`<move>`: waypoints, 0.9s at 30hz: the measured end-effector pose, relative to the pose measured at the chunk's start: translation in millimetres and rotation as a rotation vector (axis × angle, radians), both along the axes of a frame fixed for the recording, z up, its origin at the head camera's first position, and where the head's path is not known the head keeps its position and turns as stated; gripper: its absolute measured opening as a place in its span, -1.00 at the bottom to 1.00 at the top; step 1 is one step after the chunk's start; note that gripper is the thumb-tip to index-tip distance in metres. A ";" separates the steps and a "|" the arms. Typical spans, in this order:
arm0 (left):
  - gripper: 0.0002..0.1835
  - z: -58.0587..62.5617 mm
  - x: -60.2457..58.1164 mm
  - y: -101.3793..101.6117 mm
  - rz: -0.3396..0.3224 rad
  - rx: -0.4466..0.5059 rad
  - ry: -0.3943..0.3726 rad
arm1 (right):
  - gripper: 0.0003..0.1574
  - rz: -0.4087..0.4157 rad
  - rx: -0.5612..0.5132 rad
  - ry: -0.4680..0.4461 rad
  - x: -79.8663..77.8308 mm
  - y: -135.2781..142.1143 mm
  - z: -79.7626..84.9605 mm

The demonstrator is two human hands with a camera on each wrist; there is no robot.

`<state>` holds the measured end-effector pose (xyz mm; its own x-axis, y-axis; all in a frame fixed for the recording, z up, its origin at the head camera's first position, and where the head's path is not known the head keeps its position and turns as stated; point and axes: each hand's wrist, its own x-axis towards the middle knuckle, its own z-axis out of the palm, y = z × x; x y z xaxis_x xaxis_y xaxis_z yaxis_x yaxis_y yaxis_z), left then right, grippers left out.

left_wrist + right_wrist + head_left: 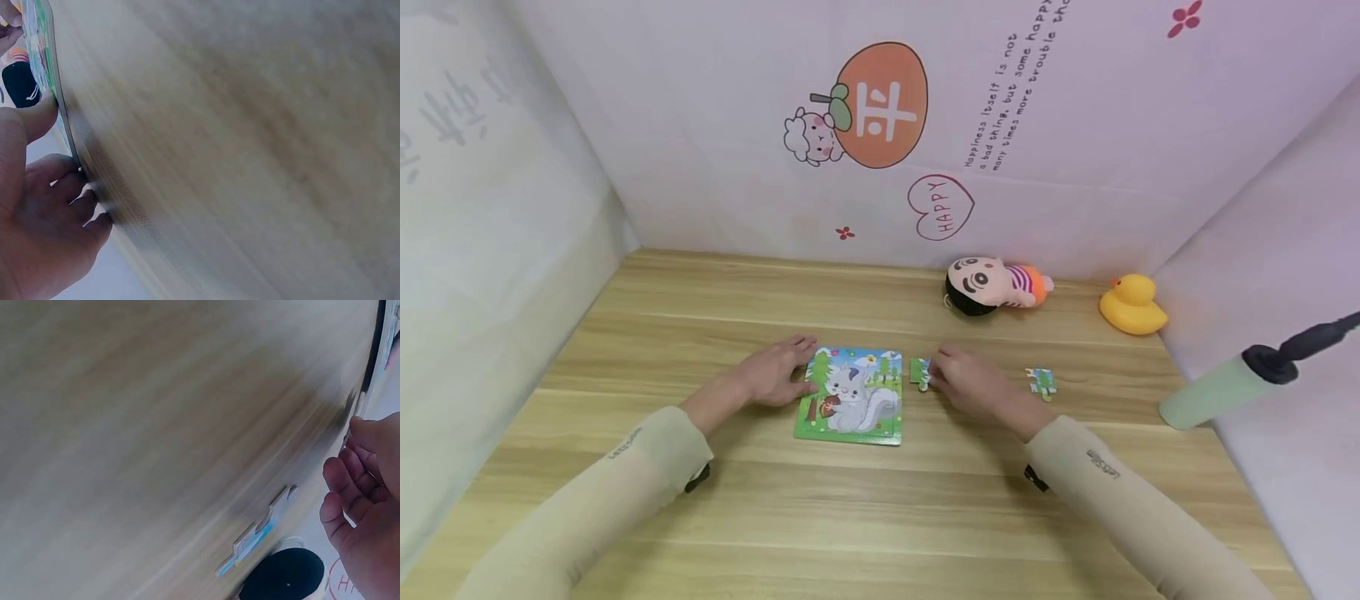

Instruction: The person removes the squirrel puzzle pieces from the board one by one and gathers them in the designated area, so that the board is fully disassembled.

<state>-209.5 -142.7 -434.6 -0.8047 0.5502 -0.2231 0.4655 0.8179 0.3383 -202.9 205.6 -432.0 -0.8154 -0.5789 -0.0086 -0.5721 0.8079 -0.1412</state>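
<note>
A square jigsaw puzzle board (pixel 850 400) with a grey squirrel picture lies flat on the table. My left hand (pixel 778 372) rests at its upper left corner. In the left wrist view the thumb (pixel 42 117) touches the board's edge and the other fingers lie loosely bent beside it. Just right of the board, my right hand (pixel 966 382) pinches a puzzle piece (pixel 917 371) between thumb and fingertips, low over the table; whether it touches the wood is unclear. Another puzzle piece (pixel 1042 382) lies farther right, also seen as a puzzle piece (pixel 256 531) in the right wrist view.
A doll (pixel 992 286) lies along the back wall. The yellow rubber duck (pixel 1133 305) sits in the back right corner. At the right edge stands a pale green cylinder (pixel 1217 390) with a black top. White printed cloth (pixel 737 125) encloses the wooden table (pixel 850 525).
</note>
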 end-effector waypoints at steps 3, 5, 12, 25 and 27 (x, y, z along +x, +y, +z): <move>-0.16 -0.7 0.5 0.7 0.000 0.001 -0.002 | -0.88 0.005 0.011 -0.004 -0.2 -2.8 -1.2; -0.16 -1.3 0.5 0.9 0.000 -0.001 -0.002 | -0.89 0.007 0.017 -0.006 -0.1 -4.7 -1.6; -0.16 -1.8 0.4 -0.3 0.002 0.005 -0.003 | -0.91 0.025 0.017 0.021 -1.4 -8.6 -3.7; -0.16 -1.6 -0.7 0.2 0.009 -0.007 -0.002 | -0.86 -0.045 -0.010 -0.003 -1.0 -9.9 -1.1; -0.15 -0.2 -0.3 0.9 0.010 -0.033 0.009 | -0.84 -0.072 -0.034 0.010 0.3 -14.5 0.2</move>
